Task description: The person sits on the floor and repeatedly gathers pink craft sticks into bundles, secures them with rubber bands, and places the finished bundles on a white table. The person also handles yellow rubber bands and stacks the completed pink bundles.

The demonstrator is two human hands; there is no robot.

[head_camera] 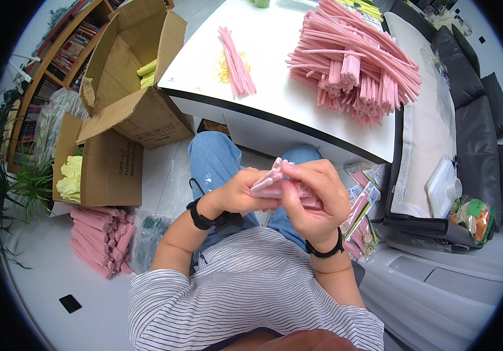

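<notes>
Both of my hands are raised over my lap, around a bundle of pink chenille stems (264, 188). My left hand (242, 193) wraps around one side of it. With thumb and bent fingers, my right hand (321, 188) grips the end part of the same bundle. Several stem tips stick up between the hands; much of the rest is covered by fingers. On the white table (273, 120) before me lies a smaller pink stem bundle (237, 66) across scattered yellow rubber bands (223, 72). A large heap of pink chenille stem bundles (352, 66) is stacked to its right.
Open cardboard boxes (111, 162) stand at the left, with light yellow-green bundles (71, 177) inside. Wrapped pink bundles (102, 241) and a black phone-like slab (70, 303) lie on the floor. Plastic packets (361, 206) lie right of my knees, beside a dark sofa (475, 145).
</notes>
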